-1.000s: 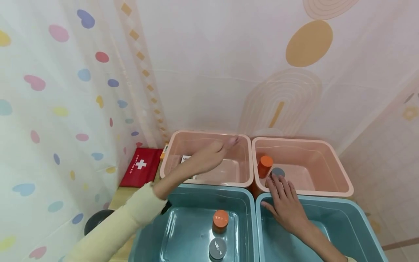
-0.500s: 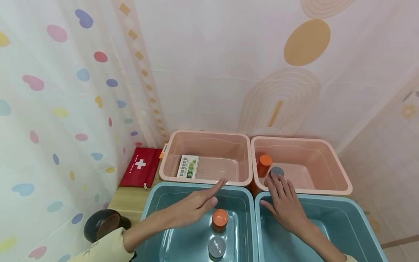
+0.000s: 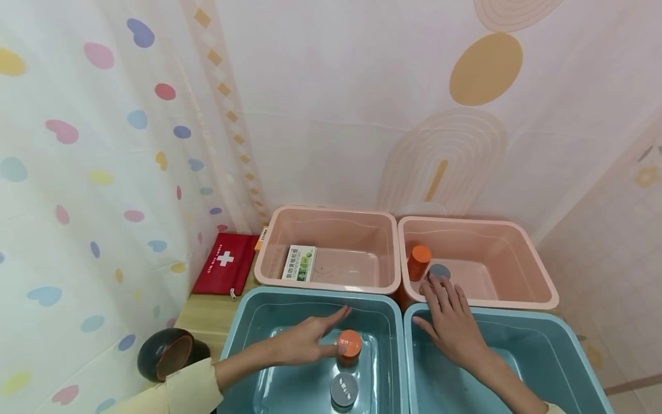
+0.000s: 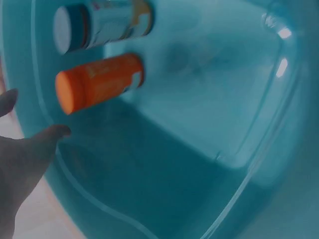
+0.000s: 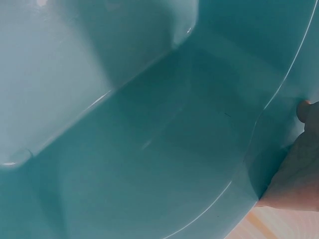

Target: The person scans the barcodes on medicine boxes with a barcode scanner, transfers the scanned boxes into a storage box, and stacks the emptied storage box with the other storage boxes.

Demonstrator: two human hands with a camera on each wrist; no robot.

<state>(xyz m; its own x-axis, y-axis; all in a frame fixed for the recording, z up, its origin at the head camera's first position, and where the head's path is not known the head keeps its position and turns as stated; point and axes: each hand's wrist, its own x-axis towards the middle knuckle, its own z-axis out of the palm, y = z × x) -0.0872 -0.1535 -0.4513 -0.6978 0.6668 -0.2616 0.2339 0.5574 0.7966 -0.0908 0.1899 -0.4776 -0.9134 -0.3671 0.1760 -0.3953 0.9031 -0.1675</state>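
Observation:
My left hand [image 3: 305, 340] is over the left blue bin [image 3: 245, 322], its thumb and fingers spread and holding nothing. Beneath it stands an orange bottle [image 3: 350, 340]; the thumb overlaps its cap in the head view, while the left wrist view shows thumb [image 4: 59, 132] and orange bottle [image 4: 104, 82] apart. Beside that bottle is one with a grey cap [image 3: 343, 390]. My right hand [image 3: 454, 330] lies across the rims of the right-hand bins, fingers extended. Those fingertips are near a grey-capped container [image 3: 439, 271] in the right pink bin [image 3: 496, 276], where an orange bottle [image 3: 418, 261] also stands.
A white medicine box [image 3: 299, 263] lies in the left pink bin [image 3: 357, 267]. To the left are a red first aid pouch [image 3: 219, 276], an orange box [image 3: 261, 237] and a dark bowl [image 3: 160, 356]. The right blue bin [image 3: 538, 339] is under my right forearm. A patterned curtain hangs behind.
My left hand has come back from over the left pink bin to the orange bottle in the blue bin, uncovering the white medicine box. The right hand has stayed put.

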